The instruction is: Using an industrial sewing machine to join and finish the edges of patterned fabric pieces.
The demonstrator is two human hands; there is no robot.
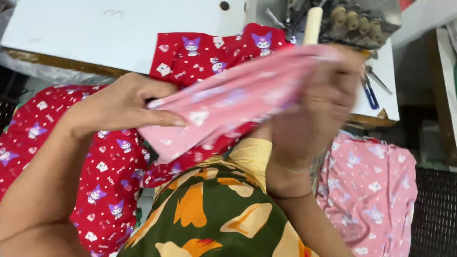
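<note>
Between the two hands, a strip of pink printed cloth (pixel 228 102) was stretched out and held up off the lap. At one end the left hand (pixel 124 103) had its thumb and fingers closed together on the cloth, pinching its edge. At the other end the right hand (pixel 318 112) was wrapped around the cloth too, with its fingers shut on it, though that hand looked blurry. Just under the grip, red printed cloth (pixel 200 57) with little cartoon faces lay partly on the white table (pixel 95 33), and it touched the pink strip from below. More of the red cloth (pixel 102 176) hung down low beside the left arm. Past the right hand, close behind its fingers, stood a sewing machine (pixel 357 21) with a cream stick poking up in front of it. A pair of scissors (pixel 370 90) lay on the table just beside the right hand. Down below the right wrist sat a heap of pink cloth (pixel 369 190). Right under both arms was the person's green, orange and cream dress (pixel 214 214).
</note>
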